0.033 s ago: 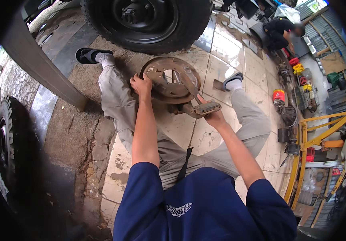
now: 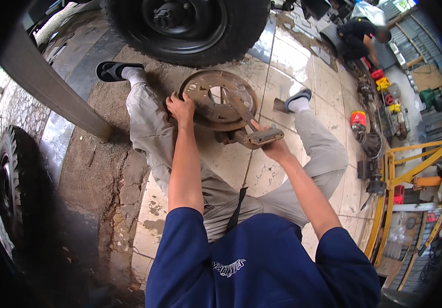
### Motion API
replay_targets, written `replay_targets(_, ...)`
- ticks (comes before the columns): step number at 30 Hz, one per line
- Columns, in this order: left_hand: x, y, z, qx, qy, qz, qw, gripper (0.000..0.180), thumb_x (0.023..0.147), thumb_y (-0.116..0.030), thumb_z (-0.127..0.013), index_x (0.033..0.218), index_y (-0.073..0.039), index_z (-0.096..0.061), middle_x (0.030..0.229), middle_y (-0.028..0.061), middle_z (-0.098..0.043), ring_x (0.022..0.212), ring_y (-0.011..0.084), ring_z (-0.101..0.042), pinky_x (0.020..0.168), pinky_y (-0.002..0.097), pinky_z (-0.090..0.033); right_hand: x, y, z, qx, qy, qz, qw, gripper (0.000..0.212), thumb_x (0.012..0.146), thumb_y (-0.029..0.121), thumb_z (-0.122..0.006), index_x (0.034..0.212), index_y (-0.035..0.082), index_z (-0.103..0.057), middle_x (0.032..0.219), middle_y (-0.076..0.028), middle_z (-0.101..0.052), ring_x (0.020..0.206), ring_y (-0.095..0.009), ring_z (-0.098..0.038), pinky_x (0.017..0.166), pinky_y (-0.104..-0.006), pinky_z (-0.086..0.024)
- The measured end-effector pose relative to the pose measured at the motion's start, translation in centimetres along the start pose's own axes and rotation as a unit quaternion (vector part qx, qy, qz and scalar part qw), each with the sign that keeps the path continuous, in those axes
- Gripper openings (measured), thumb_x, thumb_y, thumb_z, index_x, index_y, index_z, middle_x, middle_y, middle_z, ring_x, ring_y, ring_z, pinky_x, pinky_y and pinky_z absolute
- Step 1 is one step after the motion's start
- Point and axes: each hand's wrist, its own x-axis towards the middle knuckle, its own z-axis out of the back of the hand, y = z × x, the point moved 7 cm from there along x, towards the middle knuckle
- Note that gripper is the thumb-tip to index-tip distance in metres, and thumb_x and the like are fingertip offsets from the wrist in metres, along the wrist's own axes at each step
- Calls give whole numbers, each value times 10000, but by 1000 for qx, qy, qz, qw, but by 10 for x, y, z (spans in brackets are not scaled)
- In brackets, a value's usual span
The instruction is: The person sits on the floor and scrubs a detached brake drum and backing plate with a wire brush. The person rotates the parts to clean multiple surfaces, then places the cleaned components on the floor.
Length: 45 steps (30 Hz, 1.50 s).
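Note:
A rusty round brake backing plate [image 2: 198,92], with a large hole in its middle, lies tilted between my legs. My left hand [image 2: 181,108] grips its left rim, fingers bent over the edge. At the lower right of the plate, my right hand [image 2: 274,146] is closed around the near end of a flat brown strip [image 2: 239,107], whose far end reaches over the plate's hole. A worn, curved metal piece with a grey pad-like face [image 2: 264,136] covers part of that hand; whether it joins the strip I cannot tell.
A large black wheel [image 2: 190,46] stands just beyond the plate. A grey post [image 2: 59,77] rises at the left, near another tyre [image 2: 13,174]. At the right are a red can [image 2: 358,119], a yellow metal frame [image 2: 385,200] and a crouching person [image 2: 357,38].

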Motion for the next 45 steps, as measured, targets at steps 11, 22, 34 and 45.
replay_targets(11,17,-171,54,104,80,-394,909,394,925,-334,-667,1250,-112,-639,1307,201,-598,1221,404,-559,1029,487,-448,25,-13,11,-3,45,40,998,661,926,109,-554,1493,426,-434,902,-160,-626,828,-365,-666,721,-442,-526)
replay_targets(22,-12,-319,68,575,411,-347,616,552,1021,-445,-544,1473,-131,-500,1483,138,-525,1329,307,-536,1131,404,-412,43,-11,-2,58,81,131,986,621,946,170,-572,1515,364,-415,934,-146,-658,869,-334,-660,755,-457,-526)
replay_targets(34,148,-358,112,428,439,-239,753,600,997,-558,-498,1414,-130,-557,1466,155,-540,1371,283,-502,1125,442,-384,57,-21,8,58,170,-90,980,623,994,268,-562,1558,364,-317,993,-173,-667,885,-361,-681,724,-461,-537)
replay_targets(45,206,-224,42,351,473,-64,805,822,924,-673,-539,1529,-133,-399,1519,142,-480,1396,336,-462,1166,570,-302,41,4,7,13,195,50,979,667,1012,325,-531,1589,394,-204,991,-209,-617,867,-426,-648,790,-486,-494)
